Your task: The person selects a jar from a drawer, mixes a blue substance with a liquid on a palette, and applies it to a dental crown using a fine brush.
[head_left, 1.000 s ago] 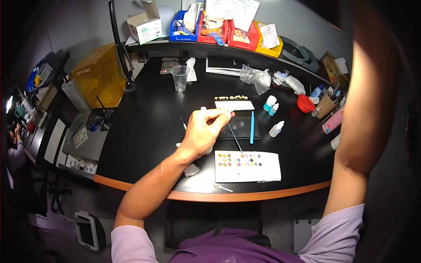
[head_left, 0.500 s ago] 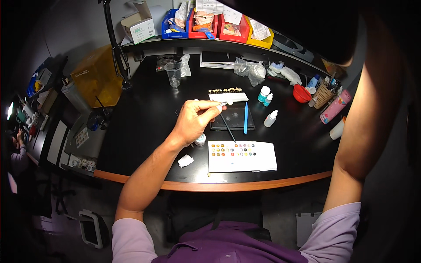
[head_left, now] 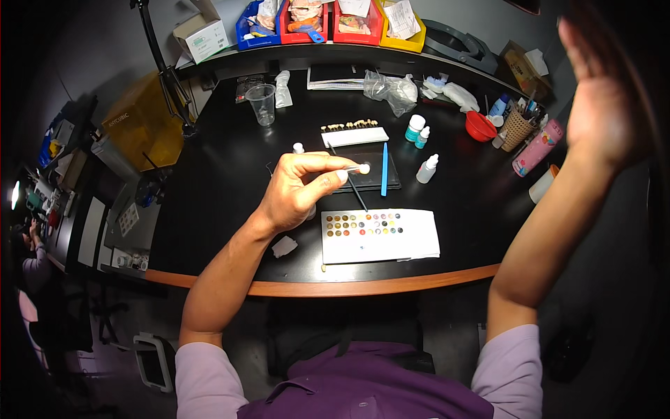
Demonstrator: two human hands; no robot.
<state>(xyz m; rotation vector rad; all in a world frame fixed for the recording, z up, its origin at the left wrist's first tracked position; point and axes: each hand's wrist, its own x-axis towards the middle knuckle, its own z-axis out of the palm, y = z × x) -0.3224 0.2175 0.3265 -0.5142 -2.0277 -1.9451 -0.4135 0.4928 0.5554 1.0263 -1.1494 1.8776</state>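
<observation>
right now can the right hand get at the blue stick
Probably yes: the right hand is raised and looks empty, and nothing covers the blue stick, though the left hand is close on its left side.

Left of a round red bowl [head_left: 481, 128] lies a crumpled clear plastic bag [head_left: 389, 92]; to its right are a tan woven holder [head_left: 516, 130] and a pink cylindrical bottle [head_left: 537, 149]

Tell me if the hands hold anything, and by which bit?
The left hand pinches a slim silvery thing near its whitish tip; its other end is hidden. The right hand looks open and empty.
</observation>
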